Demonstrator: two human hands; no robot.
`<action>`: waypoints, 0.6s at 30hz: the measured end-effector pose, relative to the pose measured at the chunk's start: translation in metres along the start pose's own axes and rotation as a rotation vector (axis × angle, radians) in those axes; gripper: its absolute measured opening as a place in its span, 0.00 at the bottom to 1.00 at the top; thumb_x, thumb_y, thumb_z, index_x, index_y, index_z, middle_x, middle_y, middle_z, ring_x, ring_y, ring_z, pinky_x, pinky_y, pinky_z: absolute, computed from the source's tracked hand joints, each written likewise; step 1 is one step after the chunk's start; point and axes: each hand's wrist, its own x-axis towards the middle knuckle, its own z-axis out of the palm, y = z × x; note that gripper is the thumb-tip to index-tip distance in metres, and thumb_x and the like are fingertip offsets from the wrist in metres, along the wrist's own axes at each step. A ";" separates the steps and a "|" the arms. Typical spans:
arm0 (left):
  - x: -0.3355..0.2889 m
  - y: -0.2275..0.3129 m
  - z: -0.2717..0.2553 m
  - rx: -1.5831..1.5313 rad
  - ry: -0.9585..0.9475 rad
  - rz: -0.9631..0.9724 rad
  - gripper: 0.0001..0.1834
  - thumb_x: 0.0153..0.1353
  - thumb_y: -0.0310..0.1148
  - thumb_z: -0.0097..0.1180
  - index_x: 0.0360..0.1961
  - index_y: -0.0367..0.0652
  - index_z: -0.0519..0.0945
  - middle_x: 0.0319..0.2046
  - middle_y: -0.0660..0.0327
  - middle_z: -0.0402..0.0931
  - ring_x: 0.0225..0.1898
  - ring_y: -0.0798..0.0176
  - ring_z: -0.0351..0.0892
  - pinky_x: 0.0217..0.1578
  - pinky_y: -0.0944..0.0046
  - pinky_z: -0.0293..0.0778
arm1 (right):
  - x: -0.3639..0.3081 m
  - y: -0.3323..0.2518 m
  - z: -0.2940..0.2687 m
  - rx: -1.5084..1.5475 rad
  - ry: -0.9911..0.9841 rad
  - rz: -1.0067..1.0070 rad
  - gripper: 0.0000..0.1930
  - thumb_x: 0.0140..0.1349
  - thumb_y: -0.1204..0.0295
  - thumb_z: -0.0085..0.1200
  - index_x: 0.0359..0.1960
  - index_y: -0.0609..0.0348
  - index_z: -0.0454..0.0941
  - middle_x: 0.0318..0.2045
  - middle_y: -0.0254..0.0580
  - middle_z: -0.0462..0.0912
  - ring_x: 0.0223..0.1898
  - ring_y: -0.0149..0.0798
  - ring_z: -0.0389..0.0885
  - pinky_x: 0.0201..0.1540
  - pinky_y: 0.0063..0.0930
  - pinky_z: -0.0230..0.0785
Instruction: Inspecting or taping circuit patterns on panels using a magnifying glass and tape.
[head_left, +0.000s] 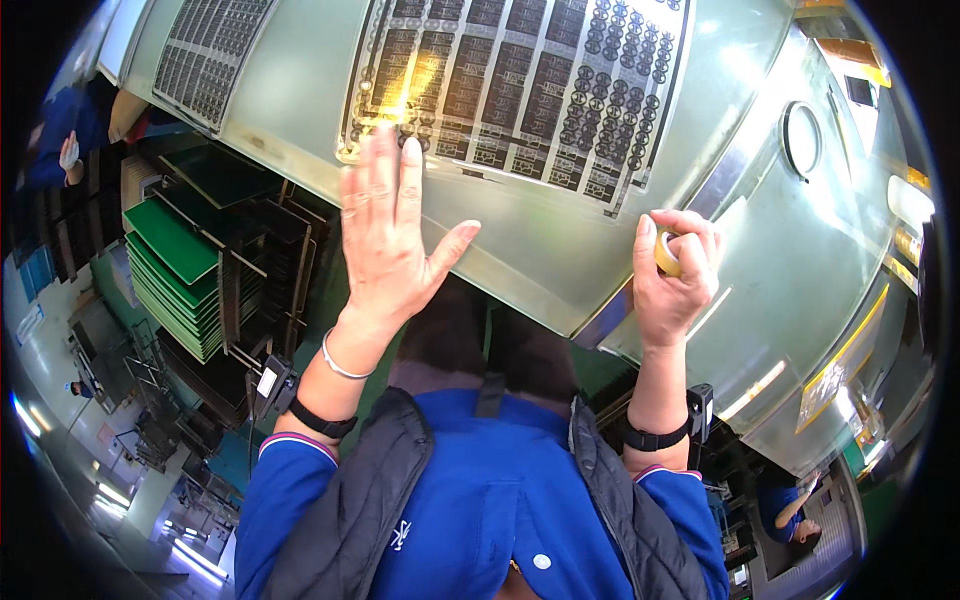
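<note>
A see-through film sheet [497, 90] with rows of dark circuit patterns lies on the pale glass-topped table [540, 250]. My left hand [385, 235] is stretched out flat, palm down, with its fingertips at the sheet's near left corner and the thumb spread to the right. A yellow glare falls on the sheet just beyond those fingers. To the right of the sheet, my right hand [676, 285] is curled around a small roll of yellowish tape [666, 254], near the table's front right part. Its fingers partly hide the roll.
Another patterned film [205, 60] lies at the far left. Below the table's left edge, a rack holds stacked green panels [175, 265]. A second glass-topped surface with a round ring [802, 140] adjoins on the right. Other people are at the far left and lower right.
</note>
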 end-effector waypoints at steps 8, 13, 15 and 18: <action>0.008 0.019 0.000 0.012 0.027 0.064 0.48 0.60 0.62 0.50 0.70 0.38 0.55 0.71 0.40 0.44 0.72 0.43 0.43 0.68 0.46 0.41 | 0.006 0.003 0.001 0.001 0.021 -0.005 0.17 0.47 0.82 0.67 0.17 0.59 0.66 0.31 0.39 0.82 0.33 0.41 0.76 0.39 0.31 0.67; 0.007 0.037 0.008 -0.056 -0.069 0.075 0.55 0.56 0.66 0.51 0.70 0.34 0.50 0.71 0.43 0.42 0.74 0.45 0.39 0.70 0.47 0.34 | -0.001 0.004 0.001 0.006 0.002 0.018 0.17 0.48 0.81 0.67 0.17 0.59 0.66 0.30 0.39 0.82 0.34 0.41 0.76 0.39 0.31 0.67; 0.006 0.053 0.010 -0.095 -0.105 0.119 0.54 0.56 0.65 0.52 0.70 0.32 0.50 0.71 0.43 0.43 0.73 0.46 0.39 0.70 0.48 0.34 | -0.001 0.003 -0.001 0.015 0.002 0.016 0.17 0.47 0.81 0.67 0.17 0.59 0.66 0.30 0.39 0.82 0.35 0.41 0.76 0.40 0.31 0.68; 0.008 0.071 0.014 -0.158 -0.076 0.120 0.54 0.56 0.64 0.53 0.69 0.31 0.51 0.71 0.43 0.45 0.73 0.46 0.41 0.70 0.49 0.36 | -0.001 0.004 -0.002 0.026 -0.001 0.005 0.17 0.47 0.81 0.67 0.17 0.59 0.65 0.30 0.39 0.82 0.35 0.42 0.76 0.41 0.32 0.68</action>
